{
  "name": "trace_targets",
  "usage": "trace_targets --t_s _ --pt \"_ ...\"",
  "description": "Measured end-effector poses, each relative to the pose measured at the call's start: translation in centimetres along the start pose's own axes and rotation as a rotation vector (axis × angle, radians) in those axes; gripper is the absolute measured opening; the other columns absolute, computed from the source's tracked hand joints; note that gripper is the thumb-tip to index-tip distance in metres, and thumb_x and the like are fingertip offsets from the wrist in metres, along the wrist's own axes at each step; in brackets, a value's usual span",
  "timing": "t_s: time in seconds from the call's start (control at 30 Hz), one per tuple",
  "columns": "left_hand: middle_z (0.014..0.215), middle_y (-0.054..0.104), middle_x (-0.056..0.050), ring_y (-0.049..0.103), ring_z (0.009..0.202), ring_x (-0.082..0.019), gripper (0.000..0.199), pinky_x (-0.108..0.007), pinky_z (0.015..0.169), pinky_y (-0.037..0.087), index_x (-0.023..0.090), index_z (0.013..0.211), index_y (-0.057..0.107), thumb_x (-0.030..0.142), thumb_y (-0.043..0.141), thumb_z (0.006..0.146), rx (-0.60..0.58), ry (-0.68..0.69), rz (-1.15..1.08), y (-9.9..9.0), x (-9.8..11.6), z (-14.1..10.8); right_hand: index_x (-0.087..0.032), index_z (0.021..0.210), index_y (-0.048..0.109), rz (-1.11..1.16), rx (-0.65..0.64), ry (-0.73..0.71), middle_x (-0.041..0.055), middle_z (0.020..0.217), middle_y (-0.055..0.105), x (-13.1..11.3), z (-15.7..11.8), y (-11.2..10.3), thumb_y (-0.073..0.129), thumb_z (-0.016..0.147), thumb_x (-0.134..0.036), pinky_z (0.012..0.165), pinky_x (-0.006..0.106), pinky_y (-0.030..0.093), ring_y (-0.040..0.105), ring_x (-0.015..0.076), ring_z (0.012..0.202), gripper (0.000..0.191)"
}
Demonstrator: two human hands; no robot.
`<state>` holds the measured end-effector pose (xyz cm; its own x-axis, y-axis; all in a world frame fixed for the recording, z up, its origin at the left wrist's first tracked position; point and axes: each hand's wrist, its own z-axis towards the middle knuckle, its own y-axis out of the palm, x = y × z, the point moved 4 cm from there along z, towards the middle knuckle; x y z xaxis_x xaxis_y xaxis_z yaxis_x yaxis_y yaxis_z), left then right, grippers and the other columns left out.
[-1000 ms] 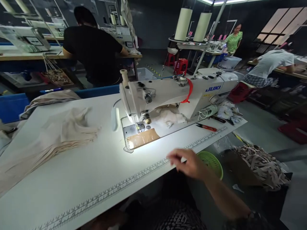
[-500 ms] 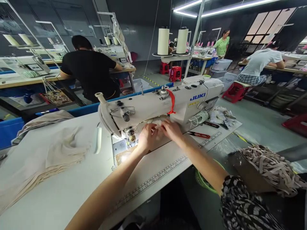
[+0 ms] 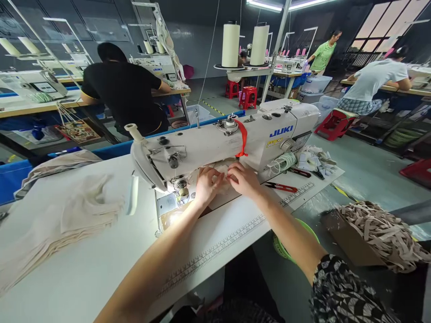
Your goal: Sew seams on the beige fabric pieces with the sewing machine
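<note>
Beneath the arm of a white sewing machine [image 3: 215, 143], my left hand [image 3: 208, 184] and my right hand [image 3: 245, 180] face each other, fingertips almost meeting. Both pinch a pale piece of fabric [image 3: 222, 183], which is partly covered by the fingers. To the left of my left hand are the lit needle area and metal needle plate [image 3: 167, 204]. A red ribbon [image 3: 243, 138] hangs from the machine arm just above my right hand. Red-handled thread snips [image 3: 282, 187] lie on the table to the right of that hand.
Stacked beige fabric [image 3: 81, 215] lies on the left of the white table [image 3: 134, 269]. A coil of pale cord [image 3: 283, 162] and fabric scraps [image 3: 316, 159] sit at the machine's right end. Below are a green basket [image 3: 279, 246] and a heap of strips [image 3: 380, 229]. Other people work at machines beyond.
The camera view has shifted slightly. My hands stay under the machine arm on the fabric, with the right fingers now more curled and pinched towards the left.
</note>
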<state>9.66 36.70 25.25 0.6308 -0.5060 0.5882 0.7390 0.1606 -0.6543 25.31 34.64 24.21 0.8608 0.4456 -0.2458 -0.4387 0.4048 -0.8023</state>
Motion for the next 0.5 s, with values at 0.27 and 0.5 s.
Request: trace_targets --t_s 0.27,0.5 --pt "0.057 0.06 0.003 0.054 0.052 -0.017 0.021 -0.03 0.056 0.041 0.026 0.079 0.046 0.044 0.046 0.089 -0.154 -0.265 -0.233 -3.8 -0.7 -6.5 -0.019 0.092 0.065 -0.044 -0.139 0.045 0.0061 0.108 0.066 0.2 -0.3 0.2 0.057 0.091 -0.018 0.061 0.028 0.038 0.061 0.0148 0.074 0.008" --pt "0.06 0.064 0.003 0.058 0.06 -0.02 0.029 -0.032 0.061 0.039 0.026 0.079 0.054 0.052 0.044 0.087 -0.145 -0.532 0.159 -12.6 -6.2 -12.2 -0.019 0.091 0.065 -0.135 -0.077 -0.004 0.0088 0.108 0.067 0.3 -0.3 0.0 0.054 0.09 -0.022 0.06 0.03 0.037 0.061 0.0179 0.075 0.011"
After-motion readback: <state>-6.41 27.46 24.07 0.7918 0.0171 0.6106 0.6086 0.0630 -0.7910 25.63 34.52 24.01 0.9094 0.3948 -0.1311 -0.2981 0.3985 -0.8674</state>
